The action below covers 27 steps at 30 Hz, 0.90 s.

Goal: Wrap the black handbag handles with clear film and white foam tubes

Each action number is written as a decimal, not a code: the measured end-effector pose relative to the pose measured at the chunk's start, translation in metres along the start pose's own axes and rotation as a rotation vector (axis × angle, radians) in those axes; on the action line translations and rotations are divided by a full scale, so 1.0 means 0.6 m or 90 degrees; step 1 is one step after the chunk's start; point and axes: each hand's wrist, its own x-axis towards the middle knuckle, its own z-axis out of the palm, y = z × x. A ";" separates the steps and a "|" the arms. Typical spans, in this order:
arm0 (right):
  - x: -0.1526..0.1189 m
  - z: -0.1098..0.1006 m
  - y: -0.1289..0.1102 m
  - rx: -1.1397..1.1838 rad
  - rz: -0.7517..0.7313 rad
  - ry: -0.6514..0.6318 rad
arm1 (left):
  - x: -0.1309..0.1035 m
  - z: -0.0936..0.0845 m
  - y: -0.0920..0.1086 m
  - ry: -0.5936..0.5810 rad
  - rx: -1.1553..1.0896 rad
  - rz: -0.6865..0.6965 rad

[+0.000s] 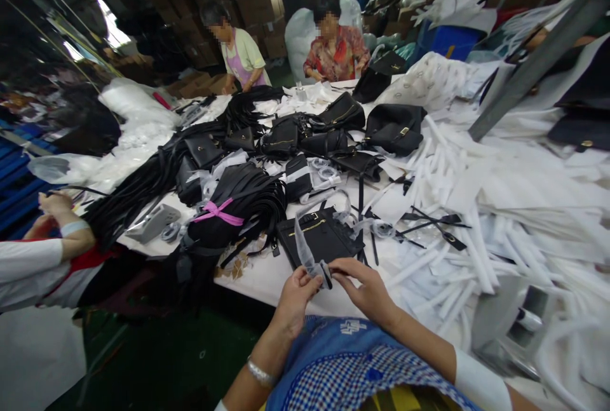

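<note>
Close to my body, both hands meet at the table's front edge. Pinched in my left hand (299, 289) is the end of a clear plastic wrap (303, 242), a translucent strip that loops up over a black handbag (317, 237). From the right, the fingers of my right hand (359, 285) close on a small dark end that pokes out of the wrap; its kind is too small to tell. The handbag lies flat just beyond my hands, with a gold zip and a buckled strap at its top.
Left of the handbag lies a bundle of black straps (248, 198) tied with a pink ribbon (218, 212). More black bags (281, 136) fill the middle. White padding strips (443, 258) heap up at right, below a slanting metal post (528, 61). Co-workers (336, 49) stand across and at left.
</note>
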 end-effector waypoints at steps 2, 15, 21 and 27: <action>-0.001 0.005 -0.006 0.024 0.131 -0.001 | -0.002 0.005 0.005 0.015 0.046 0.053; 0.012 0.012 -0.008 0.358 0.487 0.013 | -0.022 0.006 -0.001 0.030 0.155 0.072; 0.006 0.025 -0.007 0.354 0.458 0.067 | -0.024 0.008 0.001 0.007 0.293 0.127; -0.001 0.025 -0.008 0.245 0.373 0.037 | -0.020 0.019 0.003 0.060 0.202 0.097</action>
